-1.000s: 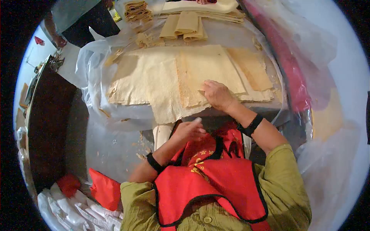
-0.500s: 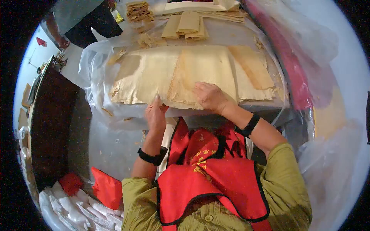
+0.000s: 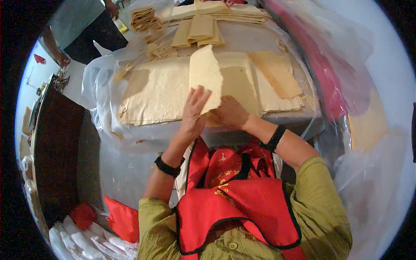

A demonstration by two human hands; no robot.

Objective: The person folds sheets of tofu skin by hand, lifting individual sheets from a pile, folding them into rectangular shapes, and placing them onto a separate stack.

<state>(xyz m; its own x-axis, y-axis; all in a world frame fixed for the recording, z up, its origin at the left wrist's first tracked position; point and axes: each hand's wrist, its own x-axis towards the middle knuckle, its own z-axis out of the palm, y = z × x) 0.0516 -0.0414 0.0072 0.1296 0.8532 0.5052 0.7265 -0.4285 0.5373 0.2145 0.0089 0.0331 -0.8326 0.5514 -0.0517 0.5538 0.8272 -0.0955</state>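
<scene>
A thin beige sheet (image 3: pixel 205 71) is lifted and folded over, its ragged edge standing up above the middle of the stack. My left hand (image 3: pixel 193 112) is at the left of this flap, fingers stretched and slightly apart, touching its lower part. Curled at the flap's lower right is my right hand (image 3: pixel 232 112), closed on the sheet near its front edge; its fingertips are partly hidden. Under both hands lies a broad stack of similar beige sheets (image 3: pixel 151 93). On its right is a darker tan strip (image 3: pixel 277 76).
Folded beige bundles (image 3: pixel 201 30) lie behind the stack, with a browner pile (image 3: pixel 146 19) at back left. Clear plastic (image 3: pixel 102 86) covers the table. A person (image 3: pixel 93 30) stands at upper left. Red fabric under plastic (image 3: pixel 327 86) runs along the right.
The sheet's left part has been raised and turned over to the right. My left hand has moved right and opened against it; my right hand stays near the front edge.
</scene>
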